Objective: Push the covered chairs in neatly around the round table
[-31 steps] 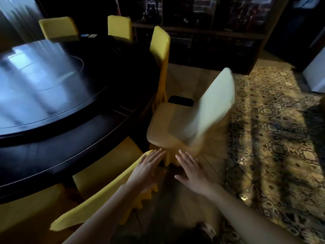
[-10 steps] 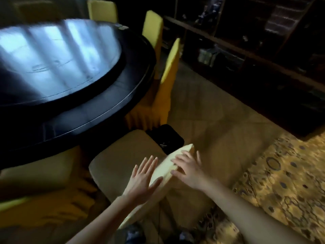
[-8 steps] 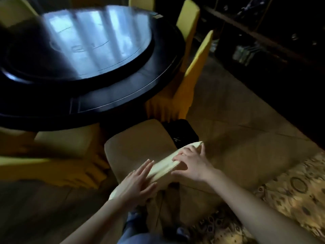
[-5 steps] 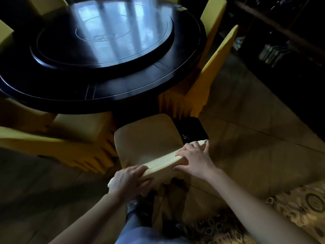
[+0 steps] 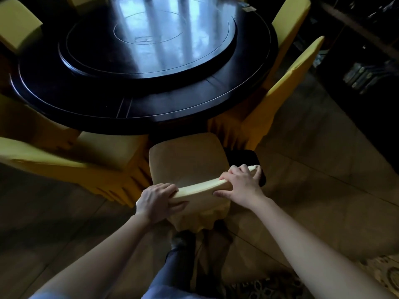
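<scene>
The left grip (image 5: 158, 202) is clamping the left end of the backrest's top rail on the pale covered chair (image 5: 187, 156). Its fingers are curling over the front of the rail and its thumb is lying across the back of the cover. The right grip (image 5: 239, 185) is clamping the right end of the same rail, fingers wrapping over the top, thumb stretching along the rear face.

The chair is standing at the near side of the round counter (image 5: 64, 100), facing it. The front edge of its seat is sitting just at the dark rim, though whether it is passing under cannot be told. Most of the seat is lying out in the open. A raised glossy disc (image 5: 151, 39) is filling the middle of the counter, set back from the rim.

On the left, a yellow covered chair (image 5: 64, 160) is sitting at an angle, its seat corner and skirt just beside the pale chair's left edge. On the right, another yellow chair (image 5: 287, 83) is standing against the rim, its skirt hanging near the pale seat's front right corner. A black object (image 5: 244, 156), too dark to identify, is lying on the floor (image 5: 313, 180) just beside the seat's right edge.

Bare floor is spreading wide to the right, with a patterned rug (image 5: 384, 275) edging in at the lower right. The person's leg (image 5: 179, 260) is standing right behind the chair's skirt.
</scene>
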`<state>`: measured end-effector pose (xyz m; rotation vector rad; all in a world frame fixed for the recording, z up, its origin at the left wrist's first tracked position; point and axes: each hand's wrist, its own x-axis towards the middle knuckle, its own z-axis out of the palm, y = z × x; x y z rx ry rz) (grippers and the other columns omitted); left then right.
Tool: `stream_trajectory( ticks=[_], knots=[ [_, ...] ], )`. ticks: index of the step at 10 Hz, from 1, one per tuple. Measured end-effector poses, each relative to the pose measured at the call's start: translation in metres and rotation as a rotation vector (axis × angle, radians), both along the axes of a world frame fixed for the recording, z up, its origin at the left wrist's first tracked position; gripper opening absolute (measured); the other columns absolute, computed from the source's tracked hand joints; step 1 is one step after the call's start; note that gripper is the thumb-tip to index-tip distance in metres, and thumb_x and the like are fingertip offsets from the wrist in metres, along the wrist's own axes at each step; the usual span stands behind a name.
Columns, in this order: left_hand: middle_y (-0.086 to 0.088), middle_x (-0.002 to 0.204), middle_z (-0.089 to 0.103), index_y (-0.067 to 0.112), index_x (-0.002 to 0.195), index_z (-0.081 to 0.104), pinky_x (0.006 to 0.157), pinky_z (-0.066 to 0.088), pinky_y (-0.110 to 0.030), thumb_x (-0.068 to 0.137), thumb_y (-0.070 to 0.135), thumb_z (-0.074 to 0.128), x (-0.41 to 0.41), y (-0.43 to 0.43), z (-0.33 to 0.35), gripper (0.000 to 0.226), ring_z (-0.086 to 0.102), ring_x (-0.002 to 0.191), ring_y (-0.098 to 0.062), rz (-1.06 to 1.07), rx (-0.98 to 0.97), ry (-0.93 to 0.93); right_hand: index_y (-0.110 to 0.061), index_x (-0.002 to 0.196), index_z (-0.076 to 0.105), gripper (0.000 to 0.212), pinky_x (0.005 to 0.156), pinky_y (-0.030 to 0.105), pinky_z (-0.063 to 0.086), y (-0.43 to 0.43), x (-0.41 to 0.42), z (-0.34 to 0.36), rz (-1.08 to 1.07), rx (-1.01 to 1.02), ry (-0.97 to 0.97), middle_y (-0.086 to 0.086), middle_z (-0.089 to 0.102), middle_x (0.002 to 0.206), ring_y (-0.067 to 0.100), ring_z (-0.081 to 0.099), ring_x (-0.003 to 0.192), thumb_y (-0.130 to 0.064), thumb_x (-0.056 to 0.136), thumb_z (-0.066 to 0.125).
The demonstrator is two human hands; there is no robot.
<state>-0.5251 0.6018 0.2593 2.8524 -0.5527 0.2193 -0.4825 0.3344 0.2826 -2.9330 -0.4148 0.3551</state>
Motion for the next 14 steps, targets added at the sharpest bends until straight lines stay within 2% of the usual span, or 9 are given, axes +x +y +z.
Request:
stream_trajectory(
  ticks=[1,2,4,5,7,9,11,13,14],
  knots=[
    [0.012,0.071,0.06,0.028,0.079,0.056,0.048,0.033,-0.016,0.073,0.067,0.054,0.031,0.011,-0.003,0.039,0.057,0.059,-0.006,0.013,0.047,-0.017,-0.038,0.117,0.053,0.056,0.107,0.071,0.009,0.011,0.027,0.0,-0.008,-0.002,0.007,-0.005,0.048,0.127,0.022,0.034,0.126,-0.075,0.077,0.043],
    [0.011,0.07,0.06,0.028,0.077,0.054,0.046,0.032,-0.017,0.07,0.066,0.059,0.065,0.022,-0.006,0.039,0.056,0.057,-0.008,0.041,0.081,-0.025,-0.038,0.114,0.054,0.054,0.106,0.072,0.007,0.023,0.059,0.0,-0.028,0.026,0.025,-0.005,0.048,0.125,0.023,0.033,0.126,-0.075,0.076,0.044],
    [0.007,0.07,0.061,0.024,0.076,0.055,0.046,0.038,-0.021,0.069,0.063,0.064,0.127,0.042,-0.008,0.04,0.058,0.059,-0.013,0.028,0.103,-0.048,-0.038,0.115,0.054,0.056,0.106,0.072,0.004,0.047,0.118,0.003,-0.051,0.023,0.076,-0.003,0.046,0.128,0.025,0.031,0.129,-0.076,0.075,0.044],
    [0.006,0.071,0.06,0.023,0.076,0.055,0.047,0.04,-0.022,0.069,0.062,0.065,0.145,0.048,-0.008,0.041,0.058,0.061,-0.014,0.017,0.109,-0.056,-0.038,0.112,0.055,0.056,0.105,0.072,0.009,0.051,0.142,0.001,-0.036,0.012,0.084,-0.004,0.048,0.125,0.024,0.035,0.126,-0.078,0.073,0.045],
    [0.005,0.074,0.063,0.021,0.078,0.06,0.048,0.046,-0.025,0.07,0.062,0.065,0.144,0.048,-0.006,0.042,0.06,0.064,-0.014,0.002,0.097,-0.058,-0.039,0.112,0.055,0.061,0.105,0.069,0.013,0.05,0.147,-0.002,-0.018,-0.023,0.086,-0.006,0.05,0.124,0.022,0.038,0.122,-0.081,0.069,0.044],
    [0.005,0.075,0.063,0.022,0.078,0.059,0.05,0.047,-0.026,0.071,0.065,0.061,0.143,0.046,-0.005,0.044,0.059,0.066,-0.014,0.033,0.067,-0.011,-0.039,0.114,0.053,0.061,0.106,0.07,0.01,0.053,0.146,0.0,-0.031,-0.045,0.115,-0.005,0.048,0.126,0.023,0.036,0.125,-0.08,0.07,0.045],
    [0.007,0.071,0.061,0.023,0.075,0.057,0.048,0.038,-0.021,0.071,0.064,0.062,0.144,0.046,-0.002,0.041,0.057,0.062,-0.011,0.016,0.042,0.032,-0.038,0.113,0.053,0.059,0.106,0.071,0.007,0.055,0.147,0.003,-0.062,-0.053,0.177,-0.002,0.048,0.126,0.024,0.034,0.126,-0.078,0.07,0.048],
    [0.012,0.076,0.056,0.028,0.084,0.06,0.052,0.036,-0.02,0.091,0.059,0.023,0.145,0.042,0.003,0.048,0.053,0.067,-0.004,0.183,-0.073,0.204,-0.035,0.114,0.054,0.058,0.107,0.07,0.007,0.062,0.145,0.015,-0.103,-0.081,0.23,0.0,0.048,0.125,0.025,0.037,0.125,-0.073,0.071,0.055],
    [0.01,0.091,0.062,0.032,0.089,0.061,0.058,0.041,-0.019,0.092,0.055,0.029,0.151,0.038,0.005,0.04,0.055,0.076,-0.002,0.178,-0.092,0.336,-0.033,0.107,0.061,0.05,0.105,0.06,0.023,0.066,0.152,0.029,-0.16,-0.034,0.346,-0.004,0.058,0.11,0.022,0.049,0.115,-0.068,0.07,0.062]
  ],
)
